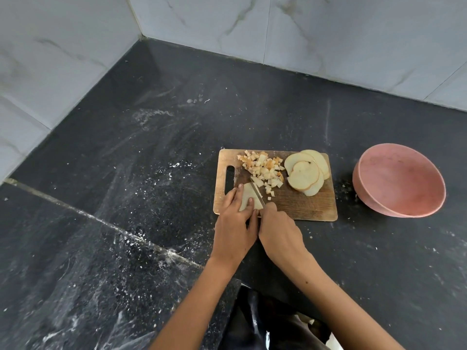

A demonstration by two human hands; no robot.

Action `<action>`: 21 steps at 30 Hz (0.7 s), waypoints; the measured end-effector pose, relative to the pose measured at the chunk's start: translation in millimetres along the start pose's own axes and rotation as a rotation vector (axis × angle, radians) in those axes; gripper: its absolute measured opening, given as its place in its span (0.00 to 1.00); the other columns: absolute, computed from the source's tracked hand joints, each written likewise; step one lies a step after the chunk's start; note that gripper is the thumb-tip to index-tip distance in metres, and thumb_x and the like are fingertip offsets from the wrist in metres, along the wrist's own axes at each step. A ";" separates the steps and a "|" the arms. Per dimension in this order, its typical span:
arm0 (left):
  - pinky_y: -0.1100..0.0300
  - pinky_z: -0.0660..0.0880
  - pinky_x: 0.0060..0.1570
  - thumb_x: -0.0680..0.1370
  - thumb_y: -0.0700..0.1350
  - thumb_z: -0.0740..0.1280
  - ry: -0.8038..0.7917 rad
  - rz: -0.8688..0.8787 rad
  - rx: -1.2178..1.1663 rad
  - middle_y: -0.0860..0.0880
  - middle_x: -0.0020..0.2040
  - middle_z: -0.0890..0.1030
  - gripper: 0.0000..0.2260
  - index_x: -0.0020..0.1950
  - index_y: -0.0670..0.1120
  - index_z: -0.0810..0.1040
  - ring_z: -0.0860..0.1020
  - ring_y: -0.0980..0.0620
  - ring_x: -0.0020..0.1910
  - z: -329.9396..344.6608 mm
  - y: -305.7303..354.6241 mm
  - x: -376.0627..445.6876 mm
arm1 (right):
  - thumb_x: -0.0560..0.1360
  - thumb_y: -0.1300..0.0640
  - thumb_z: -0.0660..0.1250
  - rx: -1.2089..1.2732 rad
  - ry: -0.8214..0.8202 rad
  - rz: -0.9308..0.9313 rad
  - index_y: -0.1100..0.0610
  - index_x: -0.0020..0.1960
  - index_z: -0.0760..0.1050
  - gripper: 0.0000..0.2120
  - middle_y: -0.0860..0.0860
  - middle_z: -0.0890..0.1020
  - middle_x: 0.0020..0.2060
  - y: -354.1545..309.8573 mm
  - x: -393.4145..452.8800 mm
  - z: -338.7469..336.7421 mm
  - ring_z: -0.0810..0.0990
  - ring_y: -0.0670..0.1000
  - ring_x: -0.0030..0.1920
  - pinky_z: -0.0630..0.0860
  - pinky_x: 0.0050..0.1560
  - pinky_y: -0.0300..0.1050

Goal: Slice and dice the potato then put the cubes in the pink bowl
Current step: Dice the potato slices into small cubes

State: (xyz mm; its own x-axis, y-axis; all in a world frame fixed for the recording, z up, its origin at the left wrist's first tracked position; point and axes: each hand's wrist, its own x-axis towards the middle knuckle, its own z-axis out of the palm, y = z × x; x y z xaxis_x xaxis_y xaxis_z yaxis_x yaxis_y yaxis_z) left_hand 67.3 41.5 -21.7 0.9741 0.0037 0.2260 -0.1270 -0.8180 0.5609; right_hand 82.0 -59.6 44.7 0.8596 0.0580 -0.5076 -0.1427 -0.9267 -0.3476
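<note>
Fingers [250, 201] of the left hand [233, 223] lie fairly straight, pressing a stack of potato slices [249, 199] flat on the wooden cutting board [298, 205]. We see the right hand [279, 229] curled round a knife handle, the knife [257, 192] blade angled across the pressed stack's right edge. Diced potato cubes [264, 169] lie heaped at the board's far middle; just beside them, to the right, uncut round slices [307, 171] overlap one another. The pink bowl [399, 180] stands on the dark surface [151, 173] right of the board, apart from it. We note white specks scattered over the surface.
</note>
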 end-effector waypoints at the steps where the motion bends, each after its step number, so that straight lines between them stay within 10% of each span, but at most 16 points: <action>1: 0.54 0.68 0.63 0.75 0.40 0.70 0.005 0.006 -0.005 0.37 0.66 0.74 0.11 0.56 0.39 0.83 0.71 0.38 0.67 0.7 0.0 -0.6 | 0.83 0.55 0.50 -0.012 -0.018 0.010 0.58 0.57 0.64 0.08 0.57 0.78 0.53 2.9 -4.0 1.9 0.78 0.58 0.54 0.67 0.43 0.47; 21: 0.61 0.69 0.55 0.77 0.43 0.70 -0.015 -0.040 0.005 0.42 0.68 0.74 0.11 0.58 0.43 0.83 0.69 0.45 0.69 -2.2 -0.4 -1.8 | 0.84 0.51 0.47 0.076 0.060 0.011 0.56 0.48 0.61 0.11 0.58 0.80 0.46 36.6 -25.4 7.2 0.78 0.61 0.49 0.69 0.41 0.50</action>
State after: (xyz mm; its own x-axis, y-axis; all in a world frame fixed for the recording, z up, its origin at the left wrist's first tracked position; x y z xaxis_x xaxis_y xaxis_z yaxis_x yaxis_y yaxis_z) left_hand 65.2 43.1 -20.6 0.9811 0.0278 0.1917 -0.0872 -0.8202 0.5654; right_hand 51.5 -92.3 39.1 0.8854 0.0240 -0.4643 -0.1868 -0.8962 -0.4025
